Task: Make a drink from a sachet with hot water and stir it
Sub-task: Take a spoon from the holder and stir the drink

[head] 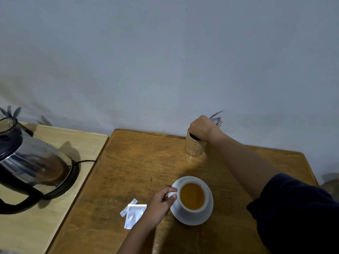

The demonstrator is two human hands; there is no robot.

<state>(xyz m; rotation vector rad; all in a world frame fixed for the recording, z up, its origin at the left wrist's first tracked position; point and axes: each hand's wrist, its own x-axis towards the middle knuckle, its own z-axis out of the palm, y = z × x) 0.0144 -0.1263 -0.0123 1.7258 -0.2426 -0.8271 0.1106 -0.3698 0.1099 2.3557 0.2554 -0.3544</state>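
A white cup (pixel 205 204) full of amber drink stands on a white saucer (pixel 189 218) near the front of the brown wooden table (pixel 139 162). My left hand (pixel 160 206) pinches the cup's handle. Just left of that hand lies a torn white sachet (pixel 134 215) with its torn-off strip beside it. At the back of the table my right hand (pixel 200 128) is closed over the mouth of a wooden cutlery holder (pixel 194 148), gripping cutlery handles; fork tines and a spoon stick out behind the hand. Which piece it grips is hidden.
A glass electric kettle (pixel 34 162) sits on its black base on a lighter wooden table (pixel 78 140) to the left, cord trailing right. A grey wall runs close behind both tables. A narrow gap separates the two tables.
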